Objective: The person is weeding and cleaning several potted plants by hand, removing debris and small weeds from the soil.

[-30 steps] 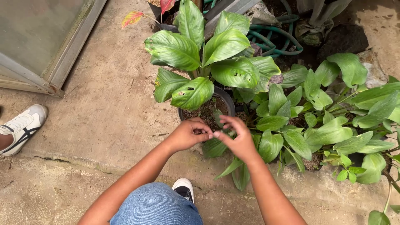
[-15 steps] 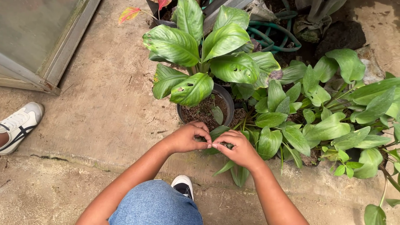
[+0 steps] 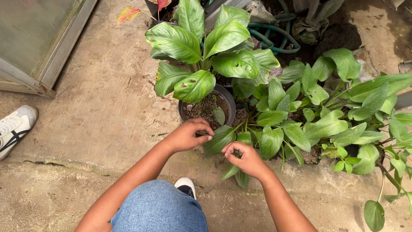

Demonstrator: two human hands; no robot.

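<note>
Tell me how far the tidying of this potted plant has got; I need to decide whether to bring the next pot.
Done: nothing clearly finished; no picked leaves lie on the concrete ground. In hand: the left hand rests at the rim of the black pot, and the right hand pinches among the low leaves in front of it. Left: the large upper leaves show brown spots and are untouched.

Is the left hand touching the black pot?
Touching. In the head view, the left hand rests its curled fingers on the near rim of the black pot, with no gap visible between them.
</note>
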